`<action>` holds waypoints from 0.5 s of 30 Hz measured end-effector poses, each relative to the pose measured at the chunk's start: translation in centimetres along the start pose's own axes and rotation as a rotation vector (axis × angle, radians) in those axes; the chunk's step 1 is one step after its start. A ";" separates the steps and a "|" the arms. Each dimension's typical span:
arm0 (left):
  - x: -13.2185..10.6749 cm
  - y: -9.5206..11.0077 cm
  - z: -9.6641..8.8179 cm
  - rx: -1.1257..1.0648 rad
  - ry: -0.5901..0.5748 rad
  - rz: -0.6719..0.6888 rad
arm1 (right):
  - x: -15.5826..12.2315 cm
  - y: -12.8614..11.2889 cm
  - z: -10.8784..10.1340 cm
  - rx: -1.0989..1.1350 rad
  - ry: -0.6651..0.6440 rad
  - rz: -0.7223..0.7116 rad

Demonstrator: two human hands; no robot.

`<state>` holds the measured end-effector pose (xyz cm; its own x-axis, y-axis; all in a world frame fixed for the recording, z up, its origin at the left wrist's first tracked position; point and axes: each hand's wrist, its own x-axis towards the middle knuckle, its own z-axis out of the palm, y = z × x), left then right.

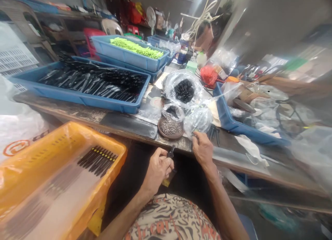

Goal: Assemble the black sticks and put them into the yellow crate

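Note:
My left hand is closed around a small black tool with a yellowish end showing below the fist, just in front of the workbench edge. My right hand rests at the bench edge, fingers pinched on something small that I cannot make out, beside a clear plastic bag. A round brown dish of small metal screws sits between the two hands. Behind it lie clear bags of black parts.
A blue tray of black-handled tools lies at the left of the bench, a blue tray of green pieces behind it. An orange crate lined with plastic holds several black tools at lower left. Another blue tray with clutter sits right. A person sits far back.

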<state>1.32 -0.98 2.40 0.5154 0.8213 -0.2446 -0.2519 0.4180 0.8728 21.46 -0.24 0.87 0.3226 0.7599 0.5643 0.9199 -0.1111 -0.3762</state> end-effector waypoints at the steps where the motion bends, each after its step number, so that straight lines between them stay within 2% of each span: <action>1: 0.0 0.1 0.0 0.002 0.000 0.001 | 0.0 0.1 0.1 -0.032 -0.018 -0.007; 6: 0.0 0.1 0.1 -0.007 -0.004 0.001 | 0.0 0.3 0.5 -0.135 -0.072 -0.012; 15: 0.1 0.0 0.2 0.007 0.003 -0.009 | -0.3 0.3 1.1 -0.194 -0.006 -0.061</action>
<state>1.57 -0.93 2.47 0.5148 0.8190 -0.2534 -0.2421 0.4224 0.8735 21.39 0.25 -0.22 0.2641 0.7727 0.5773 0.9636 -0.1855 -0.1925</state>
